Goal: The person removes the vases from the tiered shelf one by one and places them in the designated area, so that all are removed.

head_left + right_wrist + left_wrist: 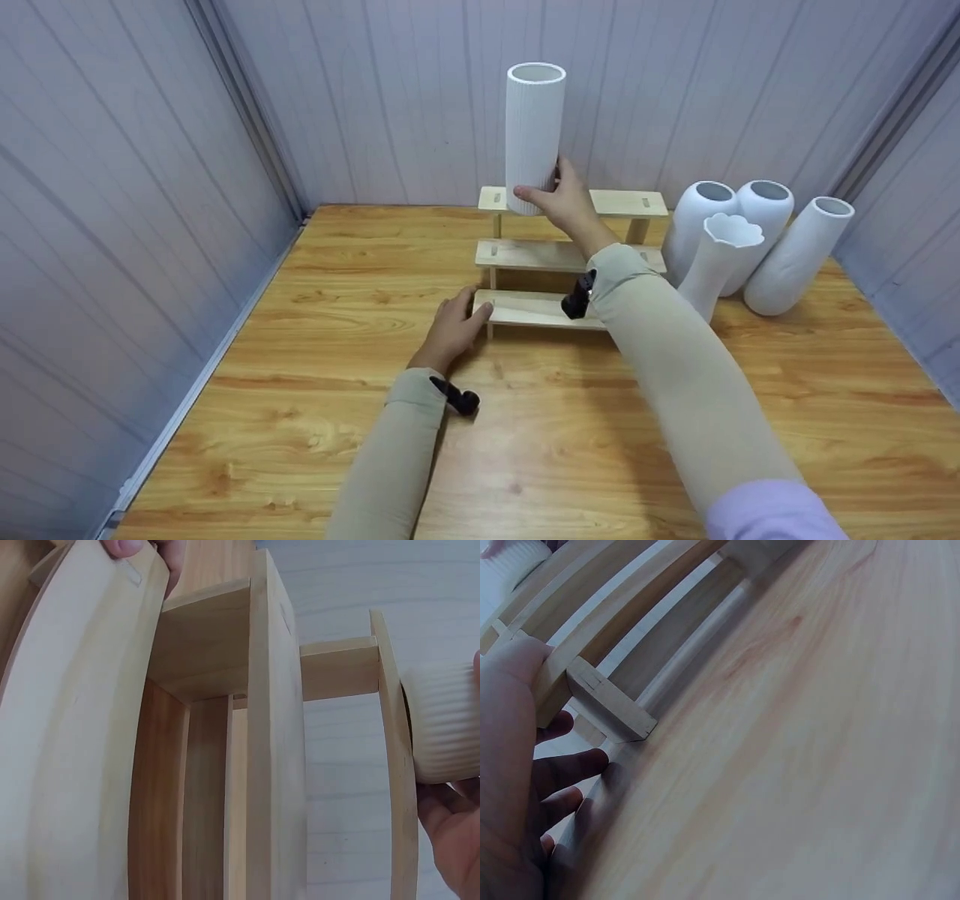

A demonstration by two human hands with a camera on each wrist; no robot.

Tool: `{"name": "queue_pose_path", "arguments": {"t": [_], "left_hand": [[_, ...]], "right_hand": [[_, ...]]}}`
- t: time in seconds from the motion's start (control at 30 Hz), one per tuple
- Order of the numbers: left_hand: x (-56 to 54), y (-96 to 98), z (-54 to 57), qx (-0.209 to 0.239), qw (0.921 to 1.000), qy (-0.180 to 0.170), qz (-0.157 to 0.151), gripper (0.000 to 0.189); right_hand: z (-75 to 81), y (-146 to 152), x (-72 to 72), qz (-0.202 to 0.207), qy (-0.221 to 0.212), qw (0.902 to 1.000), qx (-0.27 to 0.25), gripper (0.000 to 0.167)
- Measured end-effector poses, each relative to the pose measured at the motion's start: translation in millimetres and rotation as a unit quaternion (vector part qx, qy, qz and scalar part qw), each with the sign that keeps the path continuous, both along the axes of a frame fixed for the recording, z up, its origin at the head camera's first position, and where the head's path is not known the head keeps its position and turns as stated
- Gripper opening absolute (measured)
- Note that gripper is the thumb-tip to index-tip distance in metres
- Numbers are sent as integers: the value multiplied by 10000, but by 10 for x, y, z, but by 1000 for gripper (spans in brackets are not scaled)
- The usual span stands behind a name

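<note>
In the head view my right hand (pixel 570 206) grips a tall white ribbed vase (pixel 535 135) low on its body, thumb in front. The vase stands upright at the left part of the top tier of a three-tier wooden display stand (pixel 532 255). In the right wrist view the base of the ribbed vase (pixel 448 720) is against the top board, with a thin dark gap along one side. My left hand (pixel 454 326) holds the left end of the lowest tier. Its thumb lies on the board, and the fingers (pixel 574 769) reach around the end, partly hidden.
Right of the stand, several white vases are grouped on the wooden table (pixel 300 390): a scalloped-rim vase (pixel 720 259) in front, two rounded vases behind, and a leaning-looking vase (pixel 799 255) at the right. Panelled walls (pixel 420 97) enclose the back and sides.
</note>
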State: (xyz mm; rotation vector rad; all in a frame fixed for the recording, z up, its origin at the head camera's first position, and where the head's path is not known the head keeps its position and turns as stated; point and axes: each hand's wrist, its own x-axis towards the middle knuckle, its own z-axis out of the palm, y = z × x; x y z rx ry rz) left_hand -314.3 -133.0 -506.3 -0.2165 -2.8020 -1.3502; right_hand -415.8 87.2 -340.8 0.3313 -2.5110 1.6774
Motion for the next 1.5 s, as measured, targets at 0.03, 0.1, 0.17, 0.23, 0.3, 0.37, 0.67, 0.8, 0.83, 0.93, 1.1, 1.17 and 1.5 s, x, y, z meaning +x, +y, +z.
{"name": "queue_pose_path", "arguments": {"t": [0.03, 0.1, 0.17, 0.23, 0.3, 0.37, 0.67, 0.8, 0.83, 0.93, 1.1, 1.17, 1.5], "left_hand": [[-3, 0, -1, 16, 10000, -15, 11, 69], [-12, -4, -1, 39, 10000, -23, 30, 69], [-18, -20, -1, 75, 10000, -24, 61, 69], [-25, -39, -2, 95, 9999, -17, 99, 69], [-32, -56, -1, 92, 9999, 4, 116, 69], [-38, -73, -4, 123, 9998, -29, 123, 70], [-72, -77, -17, -18, 10000, 40, 57, 69], [-73, -74, -11, 37, 9999, 13, 108, 68], [-72, -75, -7, 58, 9999, 1, 120, 68], [-69, -80, 6, 63, 9999, -5, 137, 68], [-72, -82, 14, 108, 9999, 32, 106, 67], [-74, -83, 13, 113, 9999, 28, 106, 68], [-83, -95, 1, 72, 9999, -53, 62, 71]], "right_hand": [[-2, 15, 15, -13, 11, 10000, 14, 96], [-5, 45, 45, -24, 51, 10000, 14, 94], [-7, 67, 82, 1, 121, 9999, -56, 92], [-17, 94, 113, 40, 186, 9998, -110, 90], [-28, 120, 148, 93, 274, 9994, -187, 88], [-43, 147, 187, 129, 364, 9990, -227, 85], [-129, 315, 454, 264, 416, 9975, -498, 83], [-164, 422, 584, 342, 463, 9974, -427, 84], [-175, 449, 615, 363, 481, 9973, -424, 85], [-208, 527, 714, 387, 434, 9974, -436, 87], [-266, 678, 910, 447, 334, 9972, -491, 88], [-295, 741, 984, 498, 359, 9966, -552, 87], [-449, 1040, 1292, 526, 364, 9971, -418, 81]]}}
